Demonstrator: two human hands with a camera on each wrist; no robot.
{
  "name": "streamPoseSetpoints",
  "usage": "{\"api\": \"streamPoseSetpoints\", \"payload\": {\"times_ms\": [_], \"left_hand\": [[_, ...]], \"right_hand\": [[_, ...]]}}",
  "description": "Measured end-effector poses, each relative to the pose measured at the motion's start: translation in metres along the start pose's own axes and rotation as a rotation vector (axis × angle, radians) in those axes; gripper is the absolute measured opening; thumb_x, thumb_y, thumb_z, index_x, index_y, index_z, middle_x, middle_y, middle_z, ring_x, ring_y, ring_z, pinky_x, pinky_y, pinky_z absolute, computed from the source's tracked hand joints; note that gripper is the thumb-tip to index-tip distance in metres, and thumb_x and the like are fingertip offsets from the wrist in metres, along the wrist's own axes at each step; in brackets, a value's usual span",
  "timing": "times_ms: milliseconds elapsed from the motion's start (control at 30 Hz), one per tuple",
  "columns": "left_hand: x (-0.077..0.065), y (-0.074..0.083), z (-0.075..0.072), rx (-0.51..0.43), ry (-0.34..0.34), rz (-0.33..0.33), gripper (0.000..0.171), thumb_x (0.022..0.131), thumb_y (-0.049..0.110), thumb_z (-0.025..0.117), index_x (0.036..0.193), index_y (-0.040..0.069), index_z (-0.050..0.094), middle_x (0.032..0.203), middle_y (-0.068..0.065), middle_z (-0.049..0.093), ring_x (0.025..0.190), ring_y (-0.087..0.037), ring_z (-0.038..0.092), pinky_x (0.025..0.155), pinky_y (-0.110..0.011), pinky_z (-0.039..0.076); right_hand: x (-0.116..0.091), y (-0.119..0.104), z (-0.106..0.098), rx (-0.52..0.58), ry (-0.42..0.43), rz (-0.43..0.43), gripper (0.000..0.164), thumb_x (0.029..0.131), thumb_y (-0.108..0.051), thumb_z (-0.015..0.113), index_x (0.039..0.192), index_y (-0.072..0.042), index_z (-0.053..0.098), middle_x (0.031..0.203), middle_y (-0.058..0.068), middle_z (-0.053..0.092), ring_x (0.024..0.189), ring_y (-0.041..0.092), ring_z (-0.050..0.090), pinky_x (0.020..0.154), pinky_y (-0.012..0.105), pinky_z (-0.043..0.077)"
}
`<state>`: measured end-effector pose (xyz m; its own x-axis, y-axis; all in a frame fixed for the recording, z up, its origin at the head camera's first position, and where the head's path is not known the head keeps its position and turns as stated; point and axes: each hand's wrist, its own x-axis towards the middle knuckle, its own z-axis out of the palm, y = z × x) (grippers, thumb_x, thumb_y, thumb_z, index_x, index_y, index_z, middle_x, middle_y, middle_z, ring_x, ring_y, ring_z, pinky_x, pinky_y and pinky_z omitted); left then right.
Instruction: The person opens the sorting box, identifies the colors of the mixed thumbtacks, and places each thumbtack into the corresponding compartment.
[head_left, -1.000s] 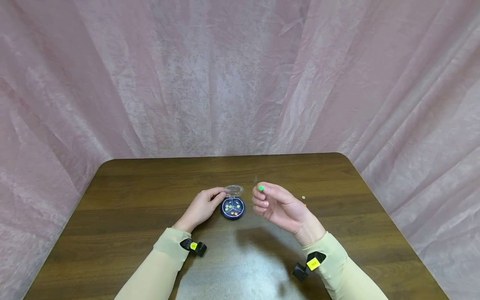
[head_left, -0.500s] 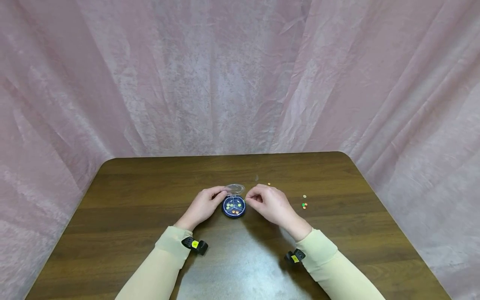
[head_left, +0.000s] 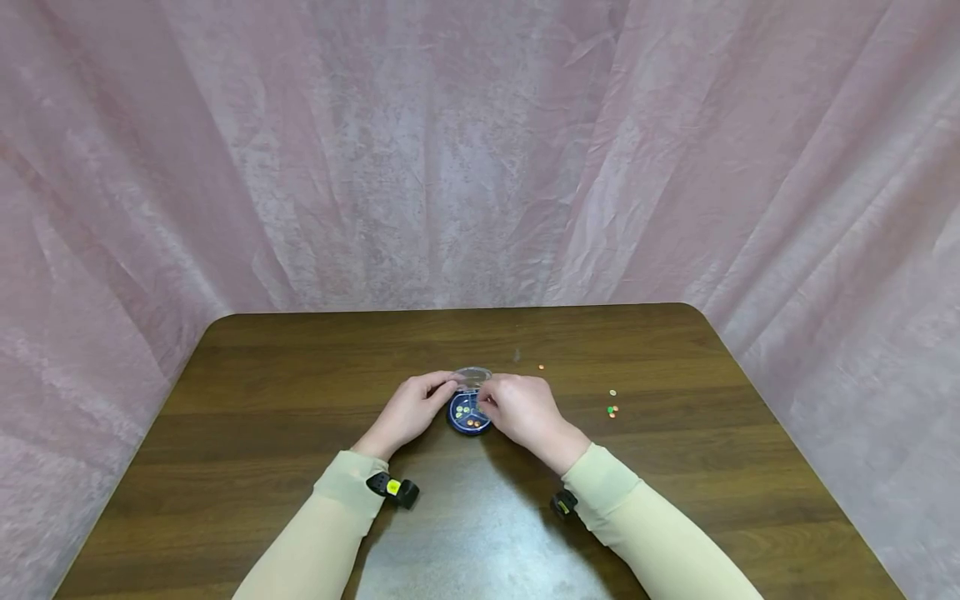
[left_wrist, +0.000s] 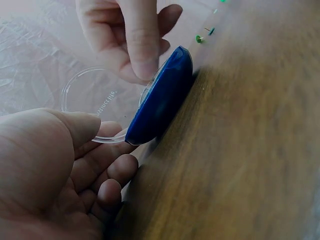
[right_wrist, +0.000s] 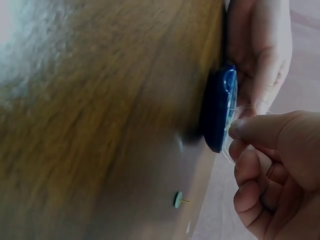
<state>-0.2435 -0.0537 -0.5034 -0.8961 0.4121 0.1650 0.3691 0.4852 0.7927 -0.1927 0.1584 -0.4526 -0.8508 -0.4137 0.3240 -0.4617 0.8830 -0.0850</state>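
Observation:
A round blue case point(head_left: 455, 426) with inner compartments stands on the table, its clear lid point(head_left: 472, 375) raised. Several thumbtacks lie inside, orange ones point(head_left: 472, 423) in the front compartment and yellow-green ones point(head_left: 460, 410) at the left. My left hand point(head_left: 405, 415) holds the lid's left edge between thumb and fingers. From the right, my right hand point(head_left: 522, 410) reaches over the case with thumb and forefinger together. A thumbtack shows only as a small yellowish bit point(right_wrist: 229, 125) at those fingertips, mostly hidden by them.
Right of the case, loose thumbtacks point(head_left: 612, 410) in green and orange lie on the brown table point(head_left: 675, 500). A pale one point(head_left: 612, 392) sits just behind them, and an orange one point(head_left: 541, 367) farther back. A pink curtain point(head_left: 480, 167) hangs behind the table.
My right hand has brought the thumbtack, seen green in its raised fingers earlier, down and left to over the case's right compartment. My left hand stays at the lid.

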Motion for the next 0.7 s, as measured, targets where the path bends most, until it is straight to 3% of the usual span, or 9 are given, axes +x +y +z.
{"api": "streamPoseSetpoints", "payload": {"times_ms": [400,700], "left_hand": [[-0.001,0.002,-0.001,-0.012,-0.006,-0.013,0.029,0.103,0.036,0.055,0.125,0.026,0.07,0.12,0.014,0.067,0.115,-0.006,0.059,0.099,-0.031,0.045],[-0.001,0.0,-0.001,-0.007,-0.016,-0.002,0.029,0.103,0.038,0.053,0.125,0.029,0.069,0.121,0.015,0.065,0.118,-0.007,0.058,0.101,-0.034,0.044]], "right_hand": [[0.003,-0.003,0.006,-0.035,-0.002,-0.011,0.019,0.085,-0.02,0.072,0.07,-0.029,0.063,0.073,-0.015,0.056,0.06,0.007,0.052,0.05,0.032,0.043],[-0.011,0.013,-0.005,0.003,0.021,0.02,0.007,0.089,-0.02,0.07,0.087,-0.023,0.076,0.079,-0.011,0.061,0.067,0.011,0.061,0.054,0.036,0.047]]}}
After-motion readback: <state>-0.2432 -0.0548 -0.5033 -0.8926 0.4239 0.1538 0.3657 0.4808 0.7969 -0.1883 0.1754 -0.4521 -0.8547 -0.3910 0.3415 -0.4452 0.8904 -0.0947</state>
